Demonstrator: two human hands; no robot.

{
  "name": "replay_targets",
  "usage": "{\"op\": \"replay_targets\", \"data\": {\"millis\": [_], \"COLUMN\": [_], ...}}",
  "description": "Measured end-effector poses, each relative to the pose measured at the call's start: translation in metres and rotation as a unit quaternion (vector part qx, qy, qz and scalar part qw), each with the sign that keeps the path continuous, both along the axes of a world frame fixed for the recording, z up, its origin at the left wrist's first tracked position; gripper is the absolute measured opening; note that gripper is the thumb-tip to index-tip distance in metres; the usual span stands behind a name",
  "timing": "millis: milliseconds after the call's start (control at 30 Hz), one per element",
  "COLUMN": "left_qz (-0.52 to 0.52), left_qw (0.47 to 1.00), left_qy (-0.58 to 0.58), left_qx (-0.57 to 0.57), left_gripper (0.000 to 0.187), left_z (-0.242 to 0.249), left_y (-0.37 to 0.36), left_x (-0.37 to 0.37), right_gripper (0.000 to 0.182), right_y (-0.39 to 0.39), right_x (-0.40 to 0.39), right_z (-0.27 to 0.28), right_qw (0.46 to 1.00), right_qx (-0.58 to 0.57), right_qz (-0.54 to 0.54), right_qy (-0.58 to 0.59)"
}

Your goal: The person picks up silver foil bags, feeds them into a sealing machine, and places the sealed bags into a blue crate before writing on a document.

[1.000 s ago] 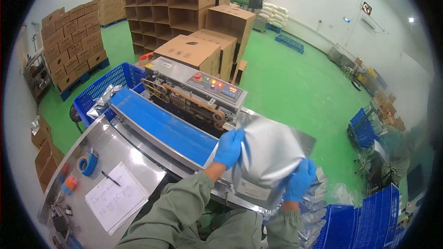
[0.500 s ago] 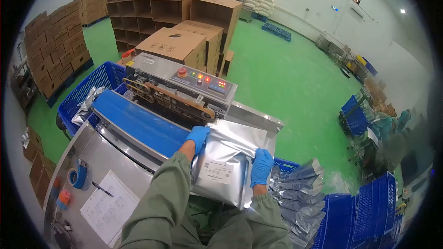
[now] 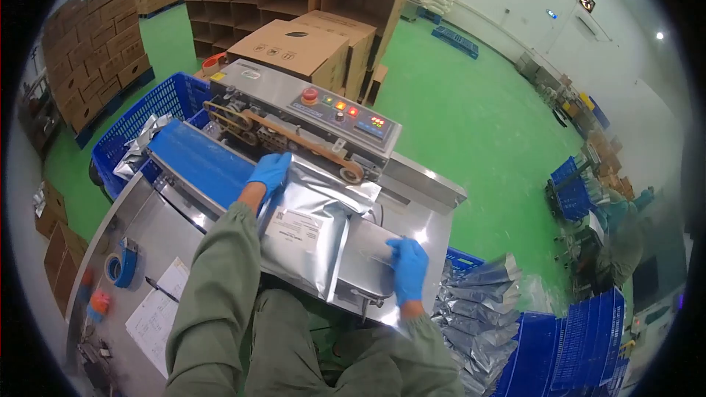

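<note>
A silver foil bag (image 3: 305, 231) with a white printed label lies half on the blue belt side and half on the steel surface of a band sealing machine (image 3: 309, 114). Its upper edge is at the machine's brown sealing band. My left hand (image 3: 271, 172), in a blue glove, grips the bag's upper left corner. To the right, my right hand (image 3: 409, 268), also gloved in blue, is apart from the bag, over the steel surface (image 3: 423, 220). It holds nothing and its fingers are loosely apart.
Silver bags (image 3: 482, 309) stand packed in a blue crate at my right. A blue crate (image 3: 151, 114) sits beyond the conveyor belt (image 3: 202, 162). Tape (image 3: 120, 268), a pen (image 3: 162, 289) and papers (image 3: 151, 323) lie on the left table. Cardboard boxes (image 3: 290, 48) rise behind the machine.
The bag has moved left along the machine with my left hand. My right hand has let go of the bag's right edge and is now separate from it. The view has shifted slightly.
</note>
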State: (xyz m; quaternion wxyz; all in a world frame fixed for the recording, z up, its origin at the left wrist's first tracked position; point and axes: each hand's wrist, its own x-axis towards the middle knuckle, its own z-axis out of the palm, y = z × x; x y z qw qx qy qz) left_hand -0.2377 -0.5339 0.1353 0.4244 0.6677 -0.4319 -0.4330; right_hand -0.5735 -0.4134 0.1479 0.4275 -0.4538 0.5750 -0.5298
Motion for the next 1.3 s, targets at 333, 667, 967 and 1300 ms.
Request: {"op": "replay_targets", "data": {"millis": [333,667,967,1300], "left_qz": [0.323,0.243,0.265,0.318], "left_qw": [0.885,0.81,0.779,0.789], "left_qy": [-0.263,0.526,0.535,0.486], "left_qx": [-0.209,-0.093,-0.193,-0.202], "left_gripper": [0.056,0.057,0.049,0.022], "left_z": [-0.033,-0.035,-0.031,-0.04], "left_y": [0.206,0.174,0.116,0.087], "left_x": [0.073,0.094,0.183,0.297], "right_gripper": [0.022,0.019,0.026,0.035], "right_y": [0.188,0.198,0.197,0.192], "right_x": [-0.127,-0.108,-0.1,-0.089], "right_z": [-0.098,-0.127,-0.108,-0.083], "right_qw": [0.975,0.88,0.872,0.881], "right_qx": [0.147,0.044,0.048,0.073], "right_qz": [-0.056,-0.041,-0.036,-0.007], "right_qy": [0.16,0.471,0.487,0.468]}}
